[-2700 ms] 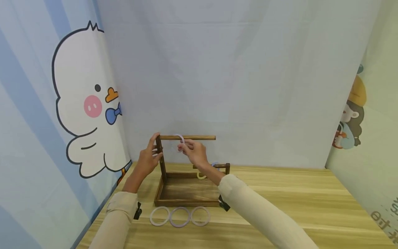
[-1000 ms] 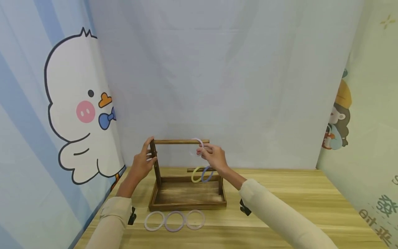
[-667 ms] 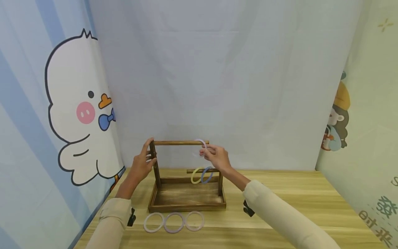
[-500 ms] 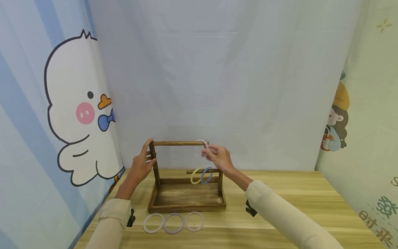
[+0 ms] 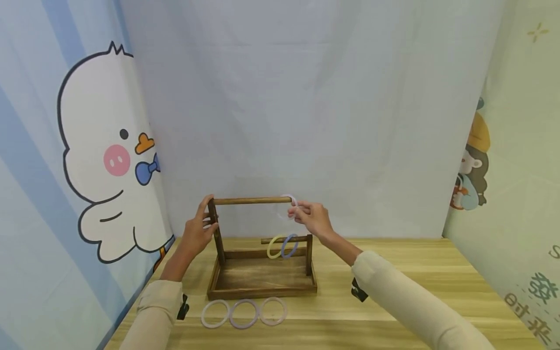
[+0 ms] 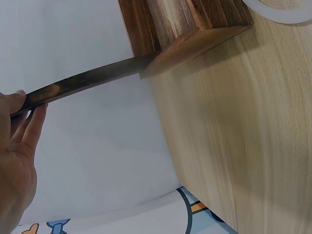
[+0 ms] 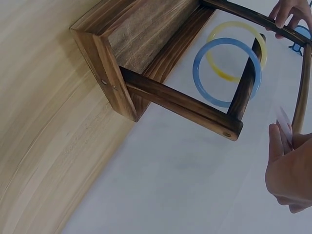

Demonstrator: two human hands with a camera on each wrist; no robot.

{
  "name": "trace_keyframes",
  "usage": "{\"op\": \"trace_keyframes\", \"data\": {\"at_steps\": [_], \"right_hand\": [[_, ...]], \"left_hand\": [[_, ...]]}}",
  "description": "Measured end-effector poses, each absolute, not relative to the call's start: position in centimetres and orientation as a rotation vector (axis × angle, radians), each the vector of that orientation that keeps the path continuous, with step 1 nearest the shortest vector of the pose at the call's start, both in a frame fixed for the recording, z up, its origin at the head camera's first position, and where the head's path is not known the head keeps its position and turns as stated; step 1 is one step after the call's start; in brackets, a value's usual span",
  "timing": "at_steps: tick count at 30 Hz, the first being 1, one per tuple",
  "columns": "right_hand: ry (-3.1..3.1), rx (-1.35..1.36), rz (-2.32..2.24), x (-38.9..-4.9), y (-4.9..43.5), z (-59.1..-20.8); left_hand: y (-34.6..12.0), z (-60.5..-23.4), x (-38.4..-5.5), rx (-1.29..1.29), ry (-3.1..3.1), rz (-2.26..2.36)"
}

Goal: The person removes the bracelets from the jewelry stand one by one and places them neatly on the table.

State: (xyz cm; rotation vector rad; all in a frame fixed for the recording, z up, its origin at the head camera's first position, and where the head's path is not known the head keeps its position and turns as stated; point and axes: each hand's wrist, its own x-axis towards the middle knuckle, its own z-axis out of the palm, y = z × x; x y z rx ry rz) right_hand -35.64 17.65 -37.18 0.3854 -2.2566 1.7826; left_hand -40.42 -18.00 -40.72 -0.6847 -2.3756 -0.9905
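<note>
A dark wooden rack [image 5: 262, 287] stands on the table: a tray base, a tall left post and a top bar [image 5: 249, 200]. My left hand [image 5: 204, 224] grips the post near its top; the left wrist view shows my left hand [image 6: 19, 146] against the post [image 6: 87, 84]. My right hand [image 5: 297, 210] pinches a pale translucent ring [image 5: 290, 199] at the free right end of the top bar. From the right wrist, my right hand [image 7: 285, 161] shows holding that ring [image 7: 283, 122]. A yellow ring [image 5: 273, 247] and a blue ring [image 5: 288, 245] hang on the lower bar.
Three pale rings [image 5: 243, 313] lie in a row on the wooden table [image 5: 415, 272] before the rack's front edge. Cloth walls with cartoon prints close in the left, back and right. From the right wrist, the blue ring [image 7: 204, 78] hangs before the yellow ring [image 7: 246, 29].
My right hand has slid the pale ring rightwards along the top bar, from near the left post to the bar's free end. The left hand has kept its hold on the post.
</note>
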Motion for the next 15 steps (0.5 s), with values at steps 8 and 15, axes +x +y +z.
{"op": "trace_keyframes", "data": {"at_steps": [8, 15], "right_hand": [[-2.251, 0.363, 1.800, -35.2, 18.4, -36.4], [-2.247, 0.327, 1.841, -35.4, 19.1, -36.9]], "left_hand": [[-18.0, -40.4, -40.3, -0.686, -2.362, -0.978], [-17.9, -40.6, -40.1, -0.675, -2.374, -0.984]]}}
